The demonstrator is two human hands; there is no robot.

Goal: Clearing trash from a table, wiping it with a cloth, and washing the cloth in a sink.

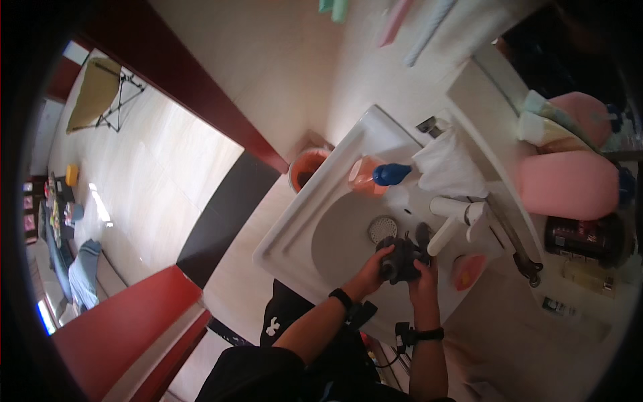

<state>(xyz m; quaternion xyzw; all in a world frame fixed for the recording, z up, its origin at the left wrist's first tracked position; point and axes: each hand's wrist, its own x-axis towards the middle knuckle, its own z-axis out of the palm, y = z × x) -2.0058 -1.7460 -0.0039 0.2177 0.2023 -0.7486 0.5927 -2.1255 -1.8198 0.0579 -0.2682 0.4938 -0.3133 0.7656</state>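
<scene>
Over the bowl of a white washbasin [331, 236], my left hand [374, 271] and my right hand [426, 274] both hold a dark, bunched object [402, 259], perhaps wet cloth; its exact kind cannot be told. It is just below the round drain strainer [383, 229]. The white faucet [449, 226] stands to the right, its spout reaching close to my right hand. Above the bowl, on the basin's ledge, is a clear orange bottle [364, 173] with a blue pump top [392, 174]. Dark bands with small devices circle both wrists.
A white cloth [449, 163] lies behind the faucet. A red soap dish [469, 271] sits on the basin's right side. Pink bottles [567, 183] and a dark jar [577, 238] stand on the shelf at right. A lined bin [307, 166] stands beyond the basin; a red door frame [201, 75] is at left.
</scene>
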